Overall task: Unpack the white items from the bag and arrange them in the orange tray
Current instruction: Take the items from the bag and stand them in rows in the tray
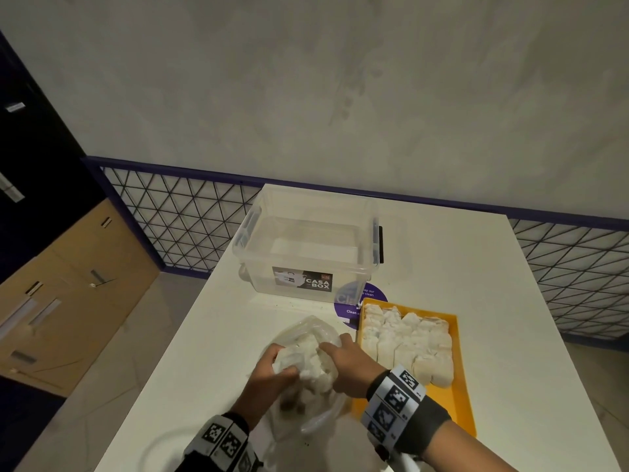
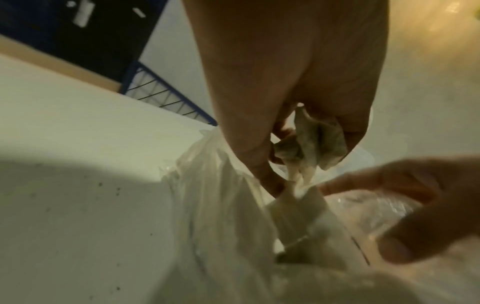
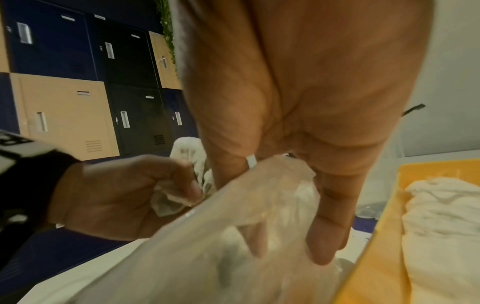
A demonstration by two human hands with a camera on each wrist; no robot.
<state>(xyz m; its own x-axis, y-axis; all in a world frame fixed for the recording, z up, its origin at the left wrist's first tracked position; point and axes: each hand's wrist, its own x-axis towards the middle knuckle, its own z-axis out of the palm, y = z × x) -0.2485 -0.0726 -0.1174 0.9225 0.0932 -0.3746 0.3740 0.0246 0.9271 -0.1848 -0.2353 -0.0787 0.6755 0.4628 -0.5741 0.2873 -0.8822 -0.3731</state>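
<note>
A clear plastic bag (image 1: 308, 330) lies crumpled on the white table (image 1: 493, 301), with white cloth items (image 1: 318, 367) inside it. My left hand (image 1: 284, 367) pinches one crumpled white item (image 2: 311, 139) at the bag's mouth. My right hand (image 1: 332, 349) holds the bag's film (image 3: 259, 195) between thumb and fingers, with some fingers showing through the plastic. Just right of the bag sits the orange tray (image 1: 457, 396), which holds several folded white items (image 1: 408, 345) in rows.
A clear lidless storage box (image 1: 306, 247) stands behind the bag, next to a purple round sticker (image 1: 343, 303). The table's left edge runs close to my left arm. Lockers (image 1: 51, 267) stand at far left and a mesh railing (image 1: 177, 219) behind.
</note>
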